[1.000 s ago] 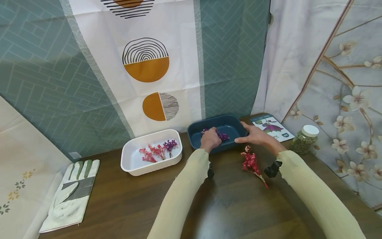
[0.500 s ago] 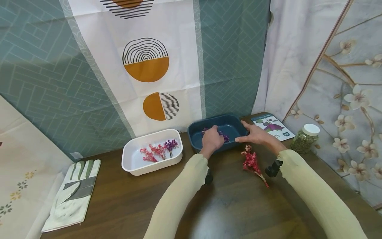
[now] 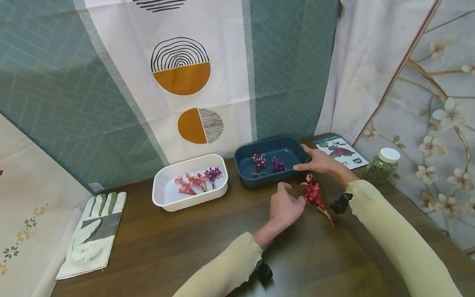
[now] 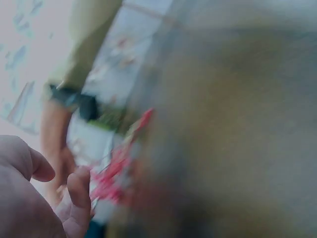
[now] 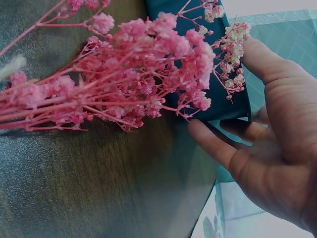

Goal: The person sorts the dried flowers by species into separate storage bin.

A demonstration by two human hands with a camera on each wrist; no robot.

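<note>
In the head view, a dark blue tray (image 3: 291, 154) at the back of the table holds two small dried purple flower bunches (image 3: 259, 160). My right hand (image 3: 322, 161) grips the tray's right end, thumb and fingers spread around its corner. In front of the tray lies a bunch of dried red flowers (image 3: 313, 194), pinkish and close up in the right wrist view. My left hand (image 3: 285, 207) is just left of that bunch, fingertips at its blossoms. Thumb and forefinger stand apart in the blurred left wrist view, with the flowers (image 4: 111, 181) beyond them.
A white tray (image 3: 167, 197) with pink and purple flower sprigs (image 3: 196, 180) stands left of the blue one. Pale work gloves (image 3: 90, 235) lie at the far left. On the right are a picture seed packet (image 3: 341, 152) and a lidded jar of dried green material (image 3: 382, 166).
My left hand has left the blue tray, leaving two purple bunches visible inside, and moved forward-right to the red flowers. My right hand stays at the tray's end. The view has tilted slightly down.
</note>
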